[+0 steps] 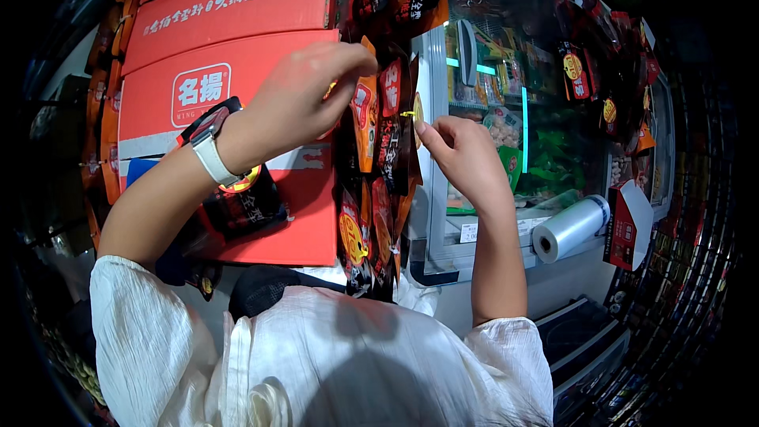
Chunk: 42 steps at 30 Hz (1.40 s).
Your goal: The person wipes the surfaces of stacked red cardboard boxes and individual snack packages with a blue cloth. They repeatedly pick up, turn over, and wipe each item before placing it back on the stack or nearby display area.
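Observation:
My left hand [308, 92], with a watch [211, 124] on a white strap at its wrist, is bent over an upright orange-and-black food packet [364, 121]. Its index finger crosses the packet near the top; whether the fingers grip it is hidden. To the right, the curled fingers of my right hand [468, 151] are at the edge of a dark packet [391, 136]. The thumb tip is beside a small yellow tie [408, 113] on that packet. I cannot tell whether the hand pinches it. More packets [356, 231] hang below in the same column.
Stacked red cartons [296, 207] stand at left, with another black packet [246, 201] before them. A glass-topped display freezer [436, 213] with bagged food stands at right. On its near edge lies a roll of clear plastic bags [569, 231], beside a red-and-white box [630, 225].

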Available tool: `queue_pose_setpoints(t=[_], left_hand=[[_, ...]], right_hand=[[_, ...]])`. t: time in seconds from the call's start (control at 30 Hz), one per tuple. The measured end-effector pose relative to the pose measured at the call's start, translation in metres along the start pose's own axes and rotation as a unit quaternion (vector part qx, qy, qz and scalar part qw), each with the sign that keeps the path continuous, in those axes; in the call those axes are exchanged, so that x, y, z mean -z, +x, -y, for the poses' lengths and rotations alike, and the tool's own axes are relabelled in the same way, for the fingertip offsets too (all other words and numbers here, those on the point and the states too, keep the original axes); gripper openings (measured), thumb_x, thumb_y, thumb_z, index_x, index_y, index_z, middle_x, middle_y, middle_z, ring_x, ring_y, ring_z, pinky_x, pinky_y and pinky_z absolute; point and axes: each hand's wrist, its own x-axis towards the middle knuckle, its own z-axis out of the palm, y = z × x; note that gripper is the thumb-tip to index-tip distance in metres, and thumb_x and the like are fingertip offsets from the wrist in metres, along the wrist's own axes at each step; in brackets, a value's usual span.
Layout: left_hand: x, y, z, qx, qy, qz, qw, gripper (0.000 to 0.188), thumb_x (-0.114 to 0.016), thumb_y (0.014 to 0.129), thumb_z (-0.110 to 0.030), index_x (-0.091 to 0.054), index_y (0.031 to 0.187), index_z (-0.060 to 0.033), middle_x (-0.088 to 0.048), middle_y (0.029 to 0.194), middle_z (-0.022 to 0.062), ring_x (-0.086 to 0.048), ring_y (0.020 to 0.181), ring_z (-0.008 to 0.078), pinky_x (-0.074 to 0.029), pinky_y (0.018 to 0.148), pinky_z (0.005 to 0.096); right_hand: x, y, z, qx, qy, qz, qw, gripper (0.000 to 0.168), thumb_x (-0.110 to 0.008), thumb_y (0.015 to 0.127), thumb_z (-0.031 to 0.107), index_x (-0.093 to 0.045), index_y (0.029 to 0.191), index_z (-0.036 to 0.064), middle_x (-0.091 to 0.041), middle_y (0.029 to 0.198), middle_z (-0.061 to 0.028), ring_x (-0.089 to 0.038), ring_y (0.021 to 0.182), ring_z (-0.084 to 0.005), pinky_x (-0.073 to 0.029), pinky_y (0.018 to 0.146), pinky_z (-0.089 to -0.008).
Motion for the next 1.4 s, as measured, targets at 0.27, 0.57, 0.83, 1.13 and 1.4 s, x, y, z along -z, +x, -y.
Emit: queue_pose_setpoints(t=[0.27,0.57,0.83,1.13,1.4], left_hand=[[-0.019,-0.011,-0.007,0.256,0.005,0.195,0.947,0.055,-0.047,0.079,-0.045,-0.053,0.050,0.0009,-0.048,0.043,0.0131,-0.054,0.044,0.0242,-0.042,0.046,0.0340],[-0.034,-0.030,-0.016,0.329,-0.101,0.235,0.909,0.031,-0.049,0.073,-0.023,-0.058,0.059,0.0028,-0.056,0.055,0.0169,-0.057,0.055,0.0285,-0.045,0.055,0.0361],[-0.042,-0.011,-0.012,0.236,-0.043,0.326,0.915,0.040,-0.042,0.082,-0.028,-0.055,0.063,0.0042,-0.053,0.053,0.0170,-0.055,0.048,0.0235,-0.043,0.049,0.0339],[0.036,0.093,0.057,0.294,-0.157,-0.010,0.943,0.046,-0.041,0.084,-0.046,-0.050,0.092,-0.0019,-0.053,0.058,0.0009,-0.052,0.049,0.0099,-0.044,0.047,0.0228],[-0.025,0.184,0.096,0.244,0.178,-0.007,0.953,0.083,-0.052,0.071,-0.025,-0.003,0.122,0.0192,-0.056,0.070,0.0267,-0.059,0.066,0.0340,-0.047,0.058,0.0358]], right_hand=[[-0.030,0.018,-0.001,0.003,-0.093,0.008,0.996,0.031,-0.050,0.075,0.027,-0.058,0.066,-0.003,-0.055,0.061,-0.0212,-0.055,0.061,-0.0368,-0.044,0.059,-0.0433],[-0.036,0.012,-0.014,0.035,0.036,-0.026,0.998,0.032,-0.051,0.076,0.023,-0.053,0.058,-0.005,-0.045,0.046,-0.0148,-0.050,0.044,-0.0220,-0.038,0.047,-0.0337],[-0.035,0.022,-0.007,0.056,-0.028,-0.005,0.998,0.034,-0.047,0.076,0.028,-0.056,0.063,-0.002,-0.053,0.057,-0.0194,-0.054,0.054,-0.0344,-0.044,0.053,-0.0385],[0.043,0.116,-0.032,0.032,0.161,0.010,0.986,0.039,-0.049,0.082,0.037,-0.056,0.086,-0.002,-0.058,0.072,-0.0090,-0.057,0.060,-0.0125,-0.043,0.054,-0.0259],[0.033,0.245,-0.039,-0.070,-0.153,-0.150,0.974,0.056,-0.056,0.073,0.044,-0.054,0.095,-0.006,-0.060,0.080,-0.0162,-0.059,0.074,-0.0251,-0.047,0.068,-0.0349]])
